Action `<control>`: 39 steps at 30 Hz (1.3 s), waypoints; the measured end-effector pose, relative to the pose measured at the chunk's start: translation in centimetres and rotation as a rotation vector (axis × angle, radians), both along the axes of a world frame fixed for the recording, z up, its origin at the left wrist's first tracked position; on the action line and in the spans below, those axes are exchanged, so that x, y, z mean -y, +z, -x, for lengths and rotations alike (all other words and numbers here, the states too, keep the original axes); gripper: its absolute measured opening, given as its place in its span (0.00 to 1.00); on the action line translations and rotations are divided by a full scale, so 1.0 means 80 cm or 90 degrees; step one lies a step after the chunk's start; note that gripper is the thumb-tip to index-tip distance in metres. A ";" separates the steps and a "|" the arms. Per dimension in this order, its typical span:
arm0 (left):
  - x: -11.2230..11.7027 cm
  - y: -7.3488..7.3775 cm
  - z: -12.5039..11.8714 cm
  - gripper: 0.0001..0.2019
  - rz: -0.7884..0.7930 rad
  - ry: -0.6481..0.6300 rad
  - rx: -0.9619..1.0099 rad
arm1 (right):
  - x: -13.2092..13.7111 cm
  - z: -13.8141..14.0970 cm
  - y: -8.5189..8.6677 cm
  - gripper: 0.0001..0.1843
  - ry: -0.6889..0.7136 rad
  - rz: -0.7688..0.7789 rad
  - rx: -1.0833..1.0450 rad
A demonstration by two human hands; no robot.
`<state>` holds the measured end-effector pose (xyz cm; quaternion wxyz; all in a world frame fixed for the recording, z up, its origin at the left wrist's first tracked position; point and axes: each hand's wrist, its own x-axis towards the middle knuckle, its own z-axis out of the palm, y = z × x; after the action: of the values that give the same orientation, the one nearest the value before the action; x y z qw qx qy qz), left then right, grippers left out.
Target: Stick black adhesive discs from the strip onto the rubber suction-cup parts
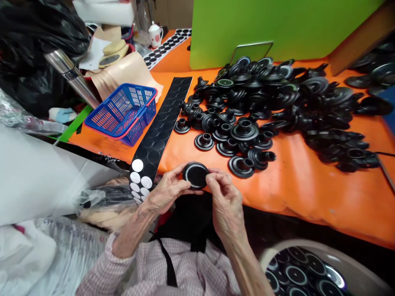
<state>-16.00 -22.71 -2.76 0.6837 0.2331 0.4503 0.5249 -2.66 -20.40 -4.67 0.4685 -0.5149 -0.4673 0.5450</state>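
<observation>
Between my two hands, just off the table's front edge, is a black round disc-shaped part [195,175] with a pale ring on its upward face. My left hand [168,187] grips its left side, thumb along the lower rim and fingers beneath. At the right rim, my right hand [224,193] pinches with thumb and forefinger; any small thing between those fingertips is hidden. Left of the hands, a strip of round black stickers [160,119] hangs over the table edge, with white circles at its near end. A large heap of black flanged parts [247,107] lies beyond the hands.
The orange-covered table [286,185] carries a blue plastic basket [121,111] at the left. A green board [277,28] stands at the back. Low on the right, a pale tub [268,255] holds several black discs. Another sticker sheet [168,48] lies near a white mug [155,35].
</observation>
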 end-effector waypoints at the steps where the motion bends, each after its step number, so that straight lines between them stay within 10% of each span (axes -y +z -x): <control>1: 0.000 0.000 0.000 0.24 0.002 0.003 -0.002 | 0.000 0.000 -0.001 0.14 -0.001 0.000 0.001; 18: 0.001 -0.012 0.001 0.18 -0.009 0.014 -0.020 | 0.004 0.010 -0.012 0.12 -0.009 -0.012 0.050; 33: 0.005 -0.020 -0.005 0.20 0.016 0.124 -0.061 | 0.011 0.021 -0.033 0.05 -0.044 -0.373 0.360; 39: 0.006 -0.023 -0.003 0.21 0.022 0.135 -0.060 | 0.013 0.027 -0.038 0.06 -0.042 -0.377 0.372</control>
<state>-15.75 -23.19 -4.63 0.6063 0.1971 0.5129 0.5748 -4.80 -21.41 -7.71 0.4611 -0.5059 -0.7003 0.2025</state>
